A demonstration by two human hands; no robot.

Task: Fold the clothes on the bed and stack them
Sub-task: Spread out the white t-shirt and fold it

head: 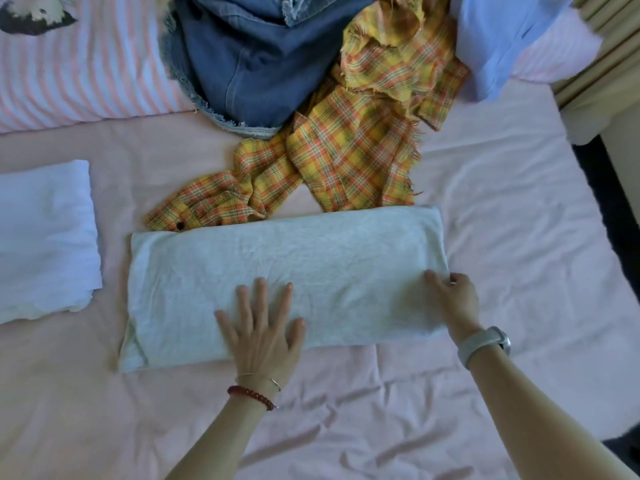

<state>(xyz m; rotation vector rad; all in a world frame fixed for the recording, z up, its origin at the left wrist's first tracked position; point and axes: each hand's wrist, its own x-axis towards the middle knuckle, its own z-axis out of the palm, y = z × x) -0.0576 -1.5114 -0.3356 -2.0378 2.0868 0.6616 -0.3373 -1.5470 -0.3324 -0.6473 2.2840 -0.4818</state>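
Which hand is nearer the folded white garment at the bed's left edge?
Left. The left hand presses flat on the pale grey garment, which lies right of the white garment; the right hand grips the grey garment's far right end.

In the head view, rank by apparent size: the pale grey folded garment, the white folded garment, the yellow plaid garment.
1. Pale grey folded garment.
2. Yellow plaid garment, crumpled and spread.
3. White folded garment, partly cut off by the frame edge.

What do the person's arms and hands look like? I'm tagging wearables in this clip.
Both forearms are bare, with no sleeves in view. The left hand has a red beaded bracelet and a thin metal bangle at the wrist. The right hand has a watch with a pale grey band.
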